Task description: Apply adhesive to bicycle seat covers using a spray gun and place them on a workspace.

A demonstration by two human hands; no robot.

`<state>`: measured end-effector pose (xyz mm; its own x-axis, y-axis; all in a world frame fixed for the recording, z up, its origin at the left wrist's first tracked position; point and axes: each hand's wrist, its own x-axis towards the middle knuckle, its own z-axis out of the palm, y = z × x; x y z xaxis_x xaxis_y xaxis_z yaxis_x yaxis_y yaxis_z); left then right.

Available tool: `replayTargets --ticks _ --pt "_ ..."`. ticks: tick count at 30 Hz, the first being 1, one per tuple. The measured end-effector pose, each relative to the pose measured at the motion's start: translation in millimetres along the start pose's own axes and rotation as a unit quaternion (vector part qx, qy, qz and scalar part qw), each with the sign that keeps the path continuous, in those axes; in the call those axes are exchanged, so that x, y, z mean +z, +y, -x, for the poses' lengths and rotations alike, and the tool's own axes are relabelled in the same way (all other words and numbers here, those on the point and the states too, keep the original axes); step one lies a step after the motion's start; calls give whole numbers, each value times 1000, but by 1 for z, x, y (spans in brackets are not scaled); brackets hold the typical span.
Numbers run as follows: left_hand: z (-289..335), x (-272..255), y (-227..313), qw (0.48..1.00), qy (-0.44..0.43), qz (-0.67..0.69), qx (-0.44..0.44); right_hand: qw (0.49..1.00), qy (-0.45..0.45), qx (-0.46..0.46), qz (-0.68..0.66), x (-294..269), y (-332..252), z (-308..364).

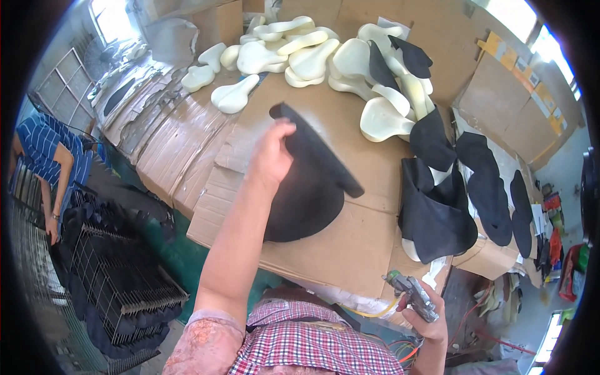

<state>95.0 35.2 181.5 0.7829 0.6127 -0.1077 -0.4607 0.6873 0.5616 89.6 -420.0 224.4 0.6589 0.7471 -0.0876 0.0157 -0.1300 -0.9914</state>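
My left hand point(273, 152) reaches out over the cardboard-covered table and is closed on the top edge of a black fabric piece point(306, 203). The piece hangs with its upper edge folded and slanting down to the right, its rounded lower part toward me. Low at the right, my right hand point(432, 322) grips a metal spray gun point(415, 296) with a green part at its nozzle end. A yellow hose point(373, 312) runs near it. Just beyond the black piece, a pale sprayed patch marks the cardboard.
Cream foam bicycle saddles point(306, 60) lie heaped at the table's far side. Black covers point(434, 206) and black cut pieces point(487, 190) lie at the right. On the left, a person in a striped shirt point(53, 153) bends by a wire rack point(115, 275) of black pieces.
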Motion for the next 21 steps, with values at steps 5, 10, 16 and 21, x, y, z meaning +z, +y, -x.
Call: replayTargets --ticks 5,10,16,21 --pt "47 58 72 994 -36 0 100 996 -72 57 -20 -5 -2 2" --pt "99 16 135 975 21 -26 218 997 -61 44 -12 1 -20 0" --pt "165 -88 204 944 146 -26 293 994 -3 51 101 -16 -42 16" --pt "214 -138 220 890 271 -49 363 988 -107 107 16 15 -42 1"
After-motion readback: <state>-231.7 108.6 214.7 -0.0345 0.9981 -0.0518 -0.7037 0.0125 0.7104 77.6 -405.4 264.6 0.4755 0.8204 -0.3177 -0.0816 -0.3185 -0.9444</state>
